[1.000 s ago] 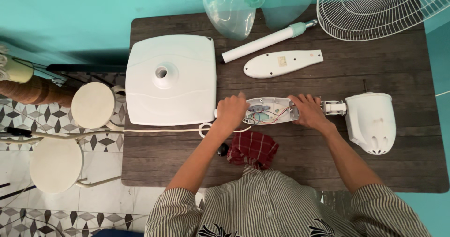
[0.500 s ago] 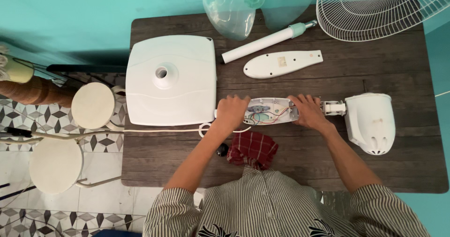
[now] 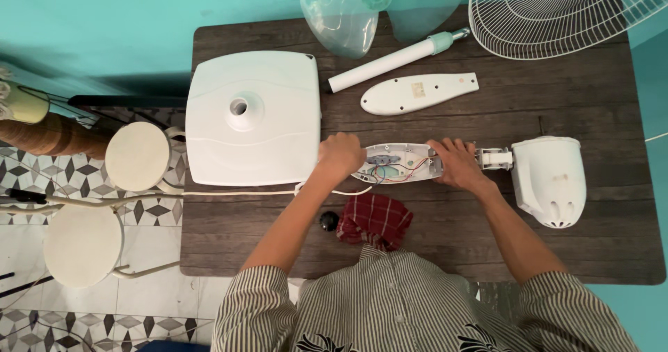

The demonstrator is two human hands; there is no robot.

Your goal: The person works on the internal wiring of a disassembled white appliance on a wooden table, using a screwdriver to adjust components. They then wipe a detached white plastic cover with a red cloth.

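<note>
Left hand [image 3: 341, 154] and right hand [image 3: 456, 162] rest apart, fingers curled.

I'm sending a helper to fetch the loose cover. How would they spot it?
Start from the big square white fan base on the dark wooden table. Right of it, beyond the white tube, lies a flat teardrop-shaped white plastic cover, closed, no wires showing.

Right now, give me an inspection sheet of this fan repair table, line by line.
Surface: dark wood table.
Job's things: open control housing with wiring exposed; motor head at its right end.
Clutter: square white base, white cover plate, white tube, clear blade, wire guard, red cloth, black knob.
Grips: left hand and right hand hold the housing's ends.
Cables: white cord.
Surroundings: two round stools, tiled floor.
</note>
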